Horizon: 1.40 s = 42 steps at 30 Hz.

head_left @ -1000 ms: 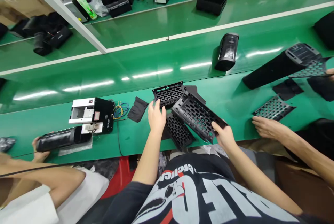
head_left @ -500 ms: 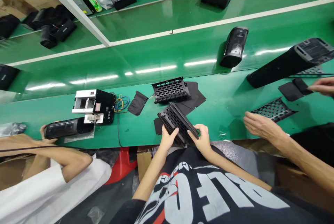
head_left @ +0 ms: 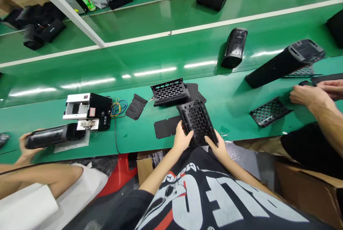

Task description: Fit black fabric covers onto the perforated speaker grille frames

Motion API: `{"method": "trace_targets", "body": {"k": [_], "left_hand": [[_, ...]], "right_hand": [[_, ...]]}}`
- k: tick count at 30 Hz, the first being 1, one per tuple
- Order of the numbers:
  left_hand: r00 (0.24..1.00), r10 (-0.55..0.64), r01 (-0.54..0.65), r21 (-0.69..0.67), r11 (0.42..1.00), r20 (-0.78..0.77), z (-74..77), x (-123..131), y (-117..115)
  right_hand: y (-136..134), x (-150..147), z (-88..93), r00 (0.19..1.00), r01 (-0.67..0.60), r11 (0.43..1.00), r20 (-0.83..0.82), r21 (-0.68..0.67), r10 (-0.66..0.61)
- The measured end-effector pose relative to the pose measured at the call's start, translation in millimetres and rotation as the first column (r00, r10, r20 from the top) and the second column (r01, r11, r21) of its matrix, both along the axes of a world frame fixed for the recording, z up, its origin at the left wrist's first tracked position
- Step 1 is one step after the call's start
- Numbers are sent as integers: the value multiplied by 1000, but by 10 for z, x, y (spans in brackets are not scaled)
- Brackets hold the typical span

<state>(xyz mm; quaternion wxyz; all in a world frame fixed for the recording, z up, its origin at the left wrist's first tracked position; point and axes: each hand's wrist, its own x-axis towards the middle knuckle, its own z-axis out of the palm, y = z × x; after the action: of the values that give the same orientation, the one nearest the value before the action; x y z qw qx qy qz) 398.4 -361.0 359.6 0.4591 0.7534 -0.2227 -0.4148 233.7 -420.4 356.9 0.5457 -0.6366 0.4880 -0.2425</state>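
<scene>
Both my hands hold a black perforated plastic grille panel (head_left: 197,120) at its near end, over the front edge of the green bench (head_left: 233,115). My left hand (head_left: 181,140) grips the panel's left corner and my right hand (head_left: 217,147) grips its right corner, fingers closed on it. A flat black fabric piece (head_left: 165,127) lies on the bench just left of the panel. A second black grille panel (head_left: 169,92) rests farther back, on more black fabric sheets.
A black-and-white box device (head_left: 88,111) with coloured wires stands at left; a co-worker's hand (head_left: 24,144) holds a black tube there. At right another person's hands (head_left: 308,94) work near a grille (head_left: 269,111) and a long black housing (head_left: 284,62). A black speaker body (head_left: 233,47) lies on the belt.
The grille panel in my hands has turned from edge-on to facing up and shifted slightly right. The black fabric piece beneath it is now uncovered. The person at right moved both hands farther right.
</scene>
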Motion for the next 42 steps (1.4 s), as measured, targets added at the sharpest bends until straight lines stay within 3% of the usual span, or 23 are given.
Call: {"method": "trace_targets", "body": {"k": [4,8,11,13,15,17,19,22,24,25,27,30,33,37,42], "left_hand": [[992,-114,113,-28,993,-47,-68,-91,-307],[985,-173,173,27,985,-19,-18,45,-272],[947,-68,-14,250,968,313,80,345,0],[843,-31,-230,412,882,537,119,559,203],[808,-28,-354,522,776,589,111,714,351],[858,45,-367,548,751,512,61,788,420],[899,145,-358,501,788,414,0,796,428],[927,224,-337,410,848,300,-48,747,410],[942,247,-318,365,875,228,-16,690,410],[948,283,-315,320,894,144,23,652,413],[926,358,-333,189,924,-117,143,558,418],[827,333,-366,15,930,-452,377,383,408],[805,291,-345,-9,939,-517,581,226,383],[771,265,-330,-7,944,-579,729,125,355],[790,254,-298,13,954,-558,801,94,331]], "right_hand": [[-105,-36,6,995,94,995,-42,-31,-95],[-168,-46,-3,993,100,992,-49,-78,-105],[-184,-124,-16,995,79,991,-55,-108,-85],[-210,-190,-6,997,32,990,-61,-135,-40],[-259,-244,40,997,-48,979,-71,-198,35],[-321,-270,135,991,-115,946,-103,-303,88],[-372,-254,277,986,-138,896,-144,-422,84],[-372,-123,535,995,-46,809,-100,-586,-15],[-310,50,680,1000,-17,780,-27,-626,0],[-264,160,731,997,-65,785,-12,-616,74],[-160,402,776,948,-282,790,-33,-544,316],[-27,721,725,811,-562,724,-91,-401,579],[21,861,633,792,-600,743,-95,-295,603],[-42,826,576,806,-586,788,-39,-189,590],[-146,768,585,764,-644,734,-132,-214,632]]}}
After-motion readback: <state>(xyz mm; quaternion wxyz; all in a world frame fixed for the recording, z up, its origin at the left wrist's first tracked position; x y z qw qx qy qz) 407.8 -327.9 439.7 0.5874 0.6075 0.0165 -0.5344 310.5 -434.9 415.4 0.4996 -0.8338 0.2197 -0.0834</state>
